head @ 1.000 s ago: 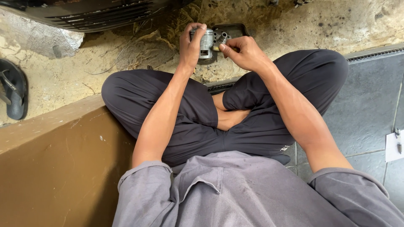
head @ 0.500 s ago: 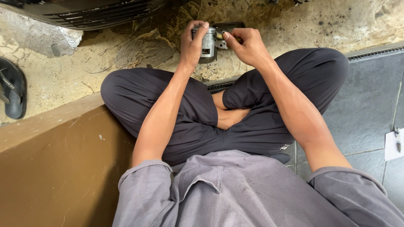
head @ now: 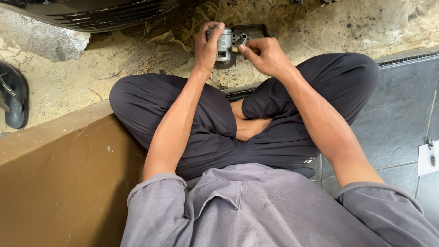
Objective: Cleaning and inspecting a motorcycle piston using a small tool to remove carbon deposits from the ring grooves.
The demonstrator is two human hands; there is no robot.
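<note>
A person sits cross-legged, and both hands are up in front of the knees around a small grey metal part (head: 224, 43). The left hand (head: 206, 45) is wrapped tight around the side of the metal part, thumb over its top. The right hand (head: 265, 56) is just beside the metal part, and its fingertips (head: 242, 47) are pinched shut on a tiny brass-coloured bit that sticks out of it.

It looks like the person is fitting or turning that tiny bit. I think the next move needs a steady left hand and a small, careful twist from the right fingertips, so nothing slips.

Right behind the metal part lies a dark tray (head: 256, 31) on sandy, dirty ground (head: 114, 68). Far to the left of the metal part lies a black sandal (head: 13, 100). Above and to the left of it is the dark underside of a car (head: 100, 11). Below and to the left of it a brown wall (head: 59, 183) runs along. To the right and below it are dark floor tiles (head: 398, 114) with a white paper (head: 429, 158).
</note>
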